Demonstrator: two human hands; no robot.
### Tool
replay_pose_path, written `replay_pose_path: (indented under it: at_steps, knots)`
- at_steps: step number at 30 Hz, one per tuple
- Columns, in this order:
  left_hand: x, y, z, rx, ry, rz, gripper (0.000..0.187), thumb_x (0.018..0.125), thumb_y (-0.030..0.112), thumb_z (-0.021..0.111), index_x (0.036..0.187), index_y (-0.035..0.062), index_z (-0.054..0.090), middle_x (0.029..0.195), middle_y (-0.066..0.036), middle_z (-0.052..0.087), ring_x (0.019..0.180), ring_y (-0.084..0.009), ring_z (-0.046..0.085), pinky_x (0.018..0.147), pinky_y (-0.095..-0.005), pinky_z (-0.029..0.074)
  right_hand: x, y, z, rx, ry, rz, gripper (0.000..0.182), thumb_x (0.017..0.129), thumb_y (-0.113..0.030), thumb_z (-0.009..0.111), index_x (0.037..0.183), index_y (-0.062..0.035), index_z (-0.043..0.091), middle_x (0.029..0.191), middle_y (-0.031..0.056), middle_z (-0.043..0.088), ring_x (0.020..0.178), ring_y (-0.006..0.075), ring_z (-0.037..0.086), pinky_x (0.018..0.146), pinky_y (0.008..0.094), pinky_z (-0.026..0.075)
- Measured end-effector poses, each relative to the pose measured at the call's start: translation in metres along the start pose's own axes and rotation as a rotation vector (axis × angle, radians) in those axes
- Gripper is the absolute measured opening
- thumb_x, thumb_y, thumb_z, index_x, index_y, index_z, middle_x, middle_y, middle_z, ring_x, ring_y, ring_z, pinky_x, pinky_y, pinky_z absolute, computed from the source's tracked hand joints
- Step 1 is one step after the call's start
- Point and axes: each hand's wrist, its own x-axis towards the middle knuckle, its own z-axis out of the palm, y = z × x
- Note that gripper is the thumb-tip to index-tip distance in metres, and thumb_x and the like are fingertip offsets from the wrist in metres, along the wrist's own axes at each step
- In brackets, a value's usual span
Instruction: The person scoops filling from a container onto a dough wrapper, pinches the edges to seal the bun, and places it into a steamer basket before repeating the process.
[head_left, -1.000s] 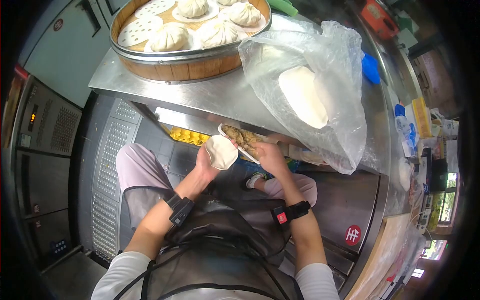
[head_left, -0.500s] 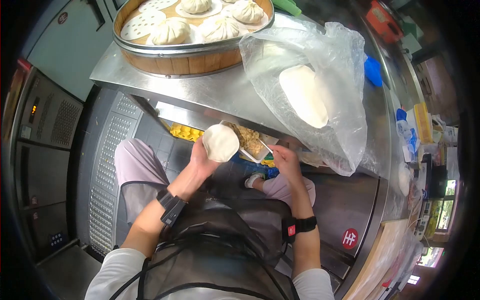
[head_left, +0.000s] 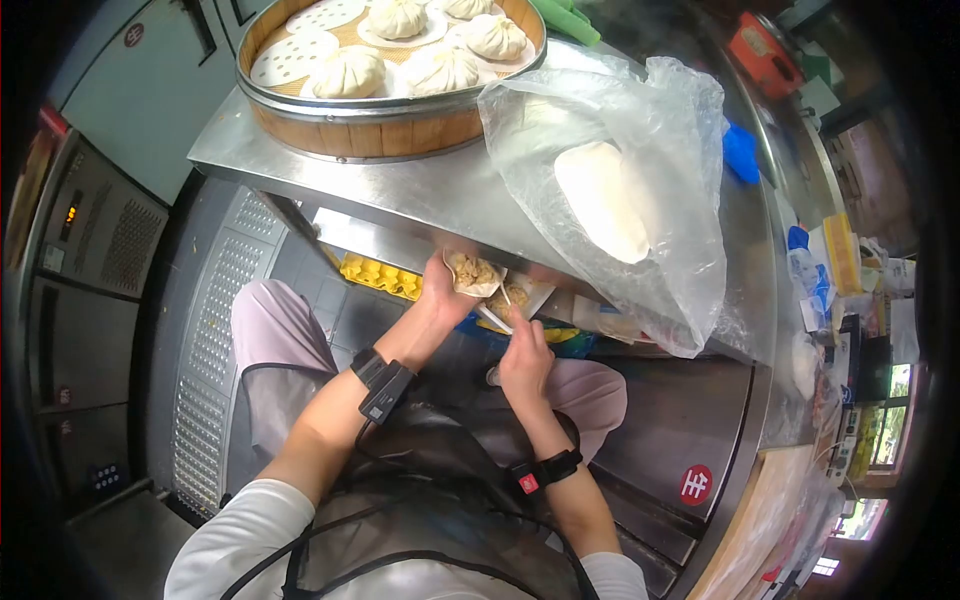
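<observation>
My left hand (head_left: 437,298) cups a round dough wrapper (head_left: 453,287) from below, its fingers curled around the edge. A mound of chunky pale-brown filling (head_left: 474,271) sits in the wrapper. Between the fingers of my right hand (head_left: 525,362) is a slim pale utensil (head_left: 507,296), pointing up toward the filling; the shape of its tip cannot be made out. Just behind it, a white container (head_left: 538,297) with more filling stands under the steel counter's front edge, partly hidden by my hands and the wrapper.
On the steel counter (head_left: 400,190) stands a wooden steamer (head_left: 370,133) with several pleated buns (head_left: 347,73) on perforated paper. A clear plastic bag (head_left: 690,220) holds a pale slab of dough (head_left: 603,200). Yellow egg trays (head_left: 380,276) sit below the counter.
Filling now lies in the wrapper, which was bare and flat before. My left hand has moved slightly up and right; my right hand has moved left and down with the utensil.
</observation>
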Motion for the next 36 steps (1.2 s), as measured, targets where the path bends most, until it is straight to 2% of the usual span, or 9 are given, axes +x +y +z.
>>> replay_pose_path:
  at_steps: [2,6,12,14,18,24,26,30,36]
  knots:
    - [-0.003,0.002,0.001,-0.003,0.061,-0.041,0.048,0.098,0.036,0.021,0.125,0.0031,0.043,0.123,-0.015,0.05,0.114,-0.0315,0.049,0.099,-0.048,0.039,0.004,-0.002,-0.009,0.192,0.007,0.078,0.039,0.086,0.0,0.046,0.123,-0.0103,0.055,0.087,0.0139,0.05,0.074,0.0366,0.055,0.063,0.0419,0.046]
    - [0.002,0.001,-0.006,-0.017,-0.015,-0.021,0.046,0.098,0.035,0.022,0.121,0.003,0.046,0.119,-0.014,0.053,0.11,-0.0308,0.051,0.096,-0.0482,0.041,0.01,-0.005,-0.021,0.181,0.017,0.064,0.036,0.086,0.0,0.047,0.119,-0.0084,0.057,0.081,0.0148,0.051,0.071,0.0346,0.056,0.06,0.0414,0.046]
    - [-0.003,0.001,0.0,0.03,0.039,0.009,0.042,0.098,0.03,0.022,0.115,0.0019,0.049,0.111,-0.013,0.055,0.104,-0.0293,0.054,0.095,-0.0462,0.042,-0.002,-0.003,-0.013,-0.082,-0.136,-0.024,0.041,0.08,0.002,0.051,0.119,-0.0101,0.057,0.081,0.0121,0.048,0.068,0.0327,0.056,0.059,0.0419,0.046]
    - [0.003,0.001,-0.009,0.018,0.037,0.024,0.047,0.098,0.032,0.021,0.129,0.0017,0.041,0.128,-0.015,0.048,0.117,-0.0316,0.047,0.101,-0.0487,0.037,-0.003,-0.002,-0.012,-0.02,-0.06,-0.076,0.043,0.079,0.002,0.052,0.119,-0.0099,0.057,0.081,0.0113,0.048,0.067,0.0319,0.056,0.058,0.0416,0.046]
    - [0.001,0.001,-0.01,0.034,0.028,0.039,0.047,0.098,0.031,0.022,0.128,0.0006,0.041,0.128,-0.016,0.048,0.117,-0.0316,0.047,0.1,-0.0487,0.038,0.0,-0.002,-0.016,-0.003,0.01,-0.065,0.044,0.078,0.002,0.053,0.12,-0.0103,0.057,0.08,0.0108,0.047,0.065,0.0317,0.056,0.057,0.0415,0.047]
    - [-0.005,0.001,0.0,0.032,0.023,0.032,0.047,0.098,0.029,0.023,0.129,-0.0012,0.04,0.127,-0.017,0.048,0.117,-0.0317,0.047,0.101,-0.0481,0.037,-0.004,-0.003,-0.018,-0.044,-0.093,-0.068,0.043,0.079,0.002,0.053,0.12,-0.0106,0.057,0.081,0.0105,0.048,0.066,0.0315,0.055,0.057,0.0406,0.045]
    - [-0.008,0.002,0.001,0.042,0.002,0.029,0.047,0.098,0.03,0.022,0.129,-0.0009,0.04,0.128,-0.017,0.048,0.117,-0.0319,0.046,0.101,-0.0484,0.037,-0.002,-0.003,-0.019,0.034,-0.003,-0.071,0.044,0.077,0.003,0.055,0.119,-0.0104,0.059,0.079,0.0098,0.047,0.065,0.0298,0.055,0.056,0.039,0.045]
    - [-0.012,0.005,0.002,0.076,-0.027,0.002,0.049,0.098,0.031,0.019,0.131,0.0007,0.039,0.13,-0.017,0.046,0.12,-0.0318,0.045,0.102,-0.0489,0.035,0.002,-0.008,-0.024,0.091,0.021,-0.089,0.045,0.075,0.004,0.056,0.117,-0.011,0.061,0.077,0.0082,0.045,0.064,0.0269,0.054,0.056,0.0375,0.045]
    - [-0.015,0.006,0.005,-0.026,0.006,0.007,0.05,0.099,0.033,0.019,0.133,0.0013,0.038,0.133,-0.015,0.046,0.121,-0.0307,0.044,0.104,-0.0479,0.032,0.0,0.006,-0.009,-0.036,0.009,-0.169,0.046,0.074,0.005,0.055,0.117,-0.0111,0.062,0.076,0.0075,0.044,0.063,0.0239,0.053,0.056,0.0368,0.045]
